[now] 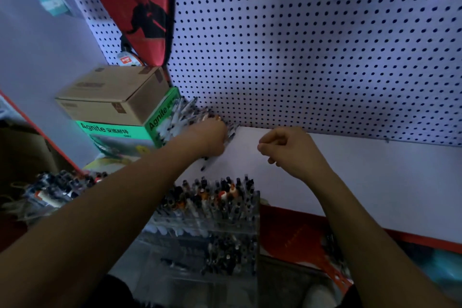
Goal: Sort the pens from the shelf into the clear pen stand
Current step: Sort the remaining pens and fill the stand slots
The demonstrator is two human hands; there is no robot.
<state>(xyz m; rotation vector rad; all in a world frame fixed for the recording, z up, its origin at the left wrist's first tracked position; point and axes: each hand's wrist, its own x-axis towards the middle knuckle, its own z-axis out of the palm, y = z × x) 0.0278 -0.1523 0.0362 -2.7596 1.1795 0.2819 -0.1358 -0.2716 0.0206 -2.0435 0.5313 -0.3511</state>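
— Head view, left to right: where are the pens [185,117]?

— Heaped at the back of the shelf [350,170], against the green box [120,130]. My left hand [208,139] is buried in the heap, fingers seemingly curled round a bunch; the grip itself is hidden.

— How will they handle?

— Light, stiff, slick plastic, I judge; gather them mid-barrel so none slide out.

— And further right?

— The stand [212,222] sits below, well stocked. My right hand [290,150] hovers loosely curled, holding nothing.

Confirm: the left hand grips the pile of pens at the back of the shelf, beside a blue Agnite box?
Not quite: the head view shows the Agnite box is green, not blue. The left hand does grip the pile of pens at the shelf's back.
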